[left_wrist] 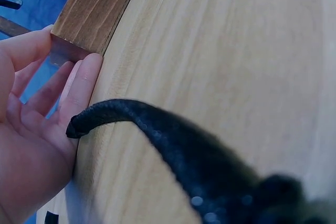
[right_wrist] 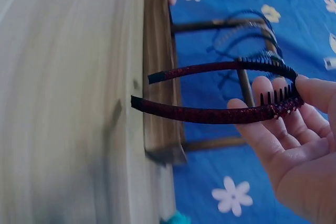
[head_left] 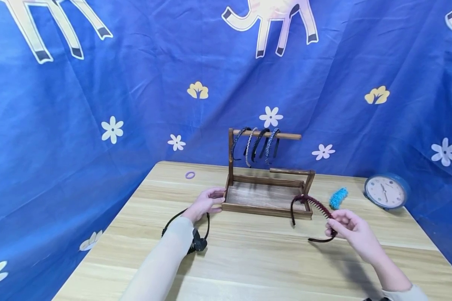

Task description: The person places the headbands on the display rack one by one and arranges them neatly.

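My left hand [head_left: 204,205] holds the left end of a brown wooden rack [head_left: 263,212] with a tray base, its digits on either side of a corner [left_wrist: 76,40]. My right hand [head_left: 355,234] pinches a dark red toothed headband [right_wrist: 210,114] near its middle, above the table and off the tray's front right corner. In the right wrist view, both dark tips point away from the palm. Several headbands [head_left: 268,144] hang on the rack's upper bar [head_left: 290,136]. Beneath the left forearm is a black curved headband-like piece [left_wrist: 173,140], partly hidden.
A shorter lower bar [head_left: 290,171] juts out over the tray's right side. At the right stand a round blue clock [head_left: 386,191] and a fuzzy turquoise item [head_left: 338,198]. A purple ring [head_left: 190,175] lies back left. Behind the wooden table [head_left: 256,259] hangs a blue patterned cloth [head_left: 143,83].
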Action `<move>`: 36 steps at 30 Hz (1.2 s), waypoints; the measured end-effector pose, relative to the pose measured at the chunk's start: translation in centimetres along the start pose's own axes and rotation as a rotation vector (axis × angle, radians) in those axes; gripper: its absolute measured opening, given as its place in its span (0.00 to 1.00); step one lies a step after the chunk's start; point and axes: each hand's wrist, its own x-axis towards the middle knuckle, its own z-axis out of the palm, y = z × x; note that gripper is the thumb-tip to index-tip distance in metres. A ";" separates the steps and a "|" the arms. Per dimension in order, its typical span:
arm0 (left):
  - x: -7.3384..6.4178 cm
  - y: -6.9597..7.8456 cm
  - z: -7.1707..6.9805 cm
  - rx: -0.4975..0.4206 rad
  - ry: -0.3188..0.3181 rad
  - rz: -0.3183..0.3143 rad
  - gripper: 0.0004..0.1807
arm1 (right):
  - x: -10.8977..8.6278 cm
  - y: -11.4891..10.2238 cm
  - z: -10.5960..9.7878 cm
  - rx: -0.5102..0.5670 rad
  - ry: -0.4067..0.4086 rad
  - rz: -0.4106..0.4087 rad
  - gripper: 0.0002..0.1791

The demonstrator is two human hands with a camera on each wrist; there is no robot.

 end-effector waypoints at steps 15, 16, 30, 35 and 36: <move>0.1 0.1 -0.2 -0.004 -0.005 0.008 0.25 | -0.5 -1.6 -4.4 0.306 0.278 -0.127 0.09; 0.1 0.1 -0.2 -0.002 -0.008 0.009 0.25 | -0.3 -1.5 -4.5 0.317 0.291 -0.129 0.09; -0.3 0.2 0.0 0.008 -0.020 0.008 0.25 | 5.4 -2.2 -4.6 0.421 0.390 -0.172 0.06; -0.3 0.2 0.0 0.001 -0.011 0.002 0.25 | 8.4 -2.8 -4.6 0.413 0.392 -0.151 0.09; -0.3 0.2 0.0 -0.002 -0.011 0.002 0.25 | 9.0 -2.9 -4.6 0.412 0.397 -0.143 0.10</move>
